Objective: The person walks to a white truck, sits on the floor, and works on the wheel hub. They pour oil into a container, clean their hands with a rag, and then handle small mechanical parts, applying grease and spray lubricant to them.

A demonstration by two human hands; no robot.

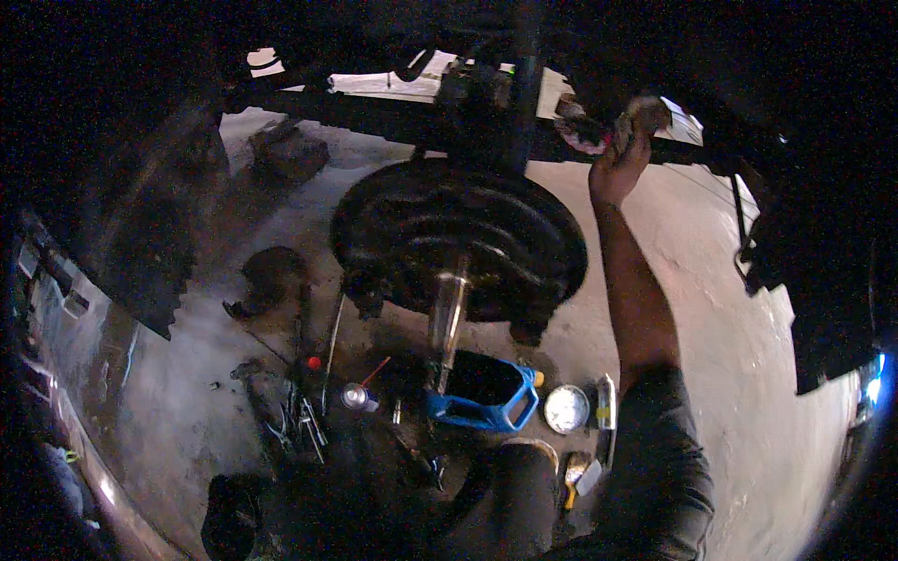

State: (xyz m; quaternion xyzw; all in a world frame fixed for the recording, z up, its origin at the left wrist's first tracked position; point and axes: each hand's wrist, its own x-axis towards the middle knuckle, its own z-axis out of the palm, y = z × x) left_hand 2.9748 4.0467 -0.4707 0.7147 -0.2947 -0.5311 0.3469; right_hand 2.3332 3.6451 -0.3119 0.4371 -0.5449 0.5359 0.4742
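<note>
My right hand (625, 166) is raised at the upper right, its arm stretched up past the round plate. Its fingers are closed about a brownish, worn-looking piece (650, 114) that I cannot make out in the blur and dim light. Just left of the fingers shows a pinkish-red thing (585, 137), also unclear. A large dark round backing plate (458, 215) hangs in the middle, and a shiny metal shaft (449, 313) points down from it. My left hand is out of the picture.
Below the shaft lies a cut-open blue jug (482, 411). Beside it are a round tin of pale stuff (567, 409), a yellow-handled brush (572, 481) and a can with a red straw (355, 397). Pliers (281, 425) lie further left. A dark bar (374, 117) crosses overhead.
</note>
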